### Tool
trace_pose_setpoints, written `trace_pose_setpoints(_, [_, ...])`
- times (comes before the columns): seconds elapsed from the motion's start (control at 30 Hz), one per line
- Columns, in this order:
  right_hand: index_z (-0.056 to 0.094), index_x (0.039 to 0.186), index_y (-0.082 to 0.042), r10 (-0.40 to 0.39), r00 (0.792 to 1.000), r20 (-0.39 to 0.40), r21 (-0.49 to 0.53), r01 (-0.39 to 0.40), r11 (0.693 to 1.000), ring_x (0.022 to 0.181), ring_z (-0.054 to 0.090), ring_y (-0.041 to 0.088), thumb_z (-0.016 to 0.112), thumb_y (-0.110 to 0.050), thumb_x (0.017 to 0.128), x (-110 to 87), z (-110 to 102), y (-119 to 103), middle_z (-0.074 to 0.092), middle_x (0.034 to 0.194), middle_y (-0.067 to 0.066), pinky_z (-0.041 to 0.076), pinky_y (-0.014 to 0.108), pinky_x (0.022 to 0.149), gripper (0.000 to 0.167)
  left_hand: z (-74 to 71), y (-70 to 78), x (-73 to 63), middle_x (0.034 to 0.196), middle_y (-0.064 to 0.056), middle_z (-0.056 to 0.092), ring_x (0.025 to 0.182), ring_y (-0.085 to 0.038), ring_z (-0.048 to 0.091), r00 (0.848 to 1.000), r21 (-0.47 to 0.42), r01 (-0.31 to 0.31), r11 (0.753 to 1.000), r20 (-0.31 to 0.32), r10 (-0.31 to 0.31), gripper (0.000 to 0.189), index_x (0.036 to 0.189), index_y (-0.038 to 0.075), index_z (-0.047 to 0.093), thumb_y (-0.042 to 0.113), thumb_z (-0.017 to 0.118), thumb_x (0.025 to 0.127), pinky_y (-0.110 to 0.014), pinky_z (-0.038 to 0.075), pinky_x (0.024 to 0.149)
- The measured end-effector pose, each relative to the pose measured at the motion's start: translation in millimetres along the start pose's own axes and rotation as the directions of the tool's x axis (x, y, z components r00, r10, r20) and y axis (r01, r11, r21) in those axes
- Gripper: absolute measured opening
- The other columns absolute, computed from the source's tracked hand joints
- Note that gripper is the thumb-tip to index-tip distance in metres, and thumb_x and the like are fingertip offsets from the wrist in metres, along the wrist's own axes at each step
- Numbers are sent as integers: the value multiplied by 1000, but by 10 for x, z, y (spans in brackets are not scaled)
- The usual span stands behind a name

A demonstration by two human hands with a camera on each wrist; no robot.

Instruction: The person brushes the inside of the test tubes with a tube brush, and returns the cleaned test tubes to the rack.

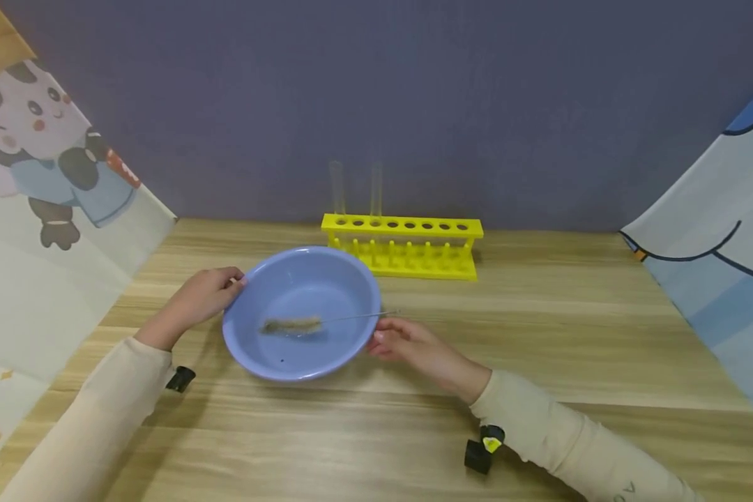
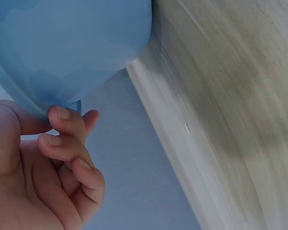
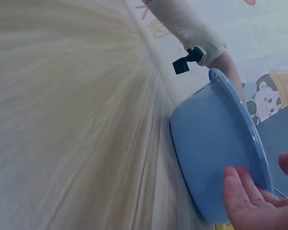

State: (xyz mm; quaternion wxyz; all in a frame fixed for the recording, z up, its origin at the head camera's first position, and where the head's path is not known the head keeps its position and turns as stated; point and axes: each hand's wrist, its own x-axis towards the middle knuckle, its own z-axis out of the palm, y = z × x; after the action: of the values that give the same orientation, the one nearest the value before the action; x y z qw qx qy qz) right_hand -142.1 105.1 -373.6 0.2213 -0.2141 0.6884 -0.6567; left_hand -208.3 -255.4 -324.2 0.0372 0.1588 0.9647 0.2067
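Observation:
A blue plastic basin [image 1: 307,279] is on the wooden table in the head view. My left hand [image 1: 208,296] pinches its left rim between thumb and curled fingers, seen close in the left wrist view. At the right side, my right hand [image 1: 414,348] touches the basin's outer wall with fairly straight fingers [image 3: 237,187], the thumb standing apart above the rim. Inside the basin lies a test tube brush [image 1: 291,325] with brownish bristles; its thin wire handle leans over the right rim, just above my right hand. A small dark speck shows on the basin floor.
Behind the basin stands a yellow test tube rack [image 1: 408,272], overlapped by the basin's edge in the head view. Two clear test tubes [image 1: 376,188] stand upright in it, towards its left end. A dark wall panel [image 1: 401,104] rises at the table's back edge, with printed cloths [image 1: 56,153] at both sides.

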Motion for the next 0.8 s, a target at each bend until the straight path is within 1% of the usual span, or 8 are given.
trace_pose_setpoints(0.13, [49, 115, 12, 56, 998, -43, 80, -52, 995, 92, 64, 24, 47, -16, 99, 100, 36, -4, 63, 103, 20, 51, 43, 87, 32, -3, 2, -2, 96, -22, 67, 83, -30, 65, 1000, -11, 23, 1000, 9, -23, 36, 112, -7, 58, 22, 43, 100, -45, 52, 71])
trace_pose_setpoints(0.23, [50, 108, 10, 105, 992, -74, 136, -94, 986, 79, 65, 14, 46, -14, 100, 154, 52, -12, 66, 91, 12, 54, 36, 79, 26, 2, 8, 3, 98, -23, 67, 84, -31, 65, 999, -25, 34, 999, 13, -34, 35, 112, -7, 58, 22, 43, 100, -45, 52, 71])
trace_pose_setpoints(0.3, [50, 106, 9, 129, 988, -84, 161, -114, 980, 73, 64, 12, 46, -15, 100, 183, 63, -19, 66, 83, 6, 55, 30, 72, 24, 5, 13, 8, 98, -24, 67, 83, -30, 65, 999, -32, 35, 999, 13, -35, 34, 112, -8, 58, 21, 43, 100, -44, 52, 70])
trace_pose_setpoints(0.4, [49, 107, 11, 159, 983, -91, 200, -138, 970, 65, 63, 10, 46, -15, 99, 224, 84, -34, 65, 75, 2, 53, 23, 62, 27, 5, 19, 11, 96, -24, 67, 82, -30, 65, 1000, -31, 28, 999, 11, -28, 33, 111, -8, 58, 20, 44, 99, -43, 53, 69])
trace_pose_setpoints(0.5, [47, 109, 14, 190, 977, -95, 228, -165, 960, 59, 62, 9, 46, -14, 99, 256, 104, -56, 64, 69, 1, 51, 20, 56, 30, 1, 14, 11, 95, -22, 67, 80, -29, 65, 1000, -26, 24, 999, 13, -24, 32, 109, -8, 58, 19, 45, 99, -41, 53, 68])
trace_pose_setpoints(0.63, [44, 117, 17, 224, 970, -93, 247, -195, 949, 56, 62, 8, 46, -12, 99, 284, 101, -74, 64, 65, 1, 51, 20, 53, 34, -17, 23, 7, 92, -20, 68, 76, -24, 65, 999, -38, 27, 999, 26, -26, 31, 109, -8, 58, 19, 45, 99, -39, 52, 65])
trace_pose_setpoints(0.8, [41, 123, 18, 226, 972, -66, 265, -201, 943, 56, 62, 7, 46, -11, 99, 287, 69, -78, 65, 65, 1, 51, 19, 53, 38, -15, 22, 11, 90, -19, 68, 73, -21, 64, 999, -46, 33, 998, 32, -32, 31, 109, -9, 58, 17, 47, 98, -36, 52, 62])
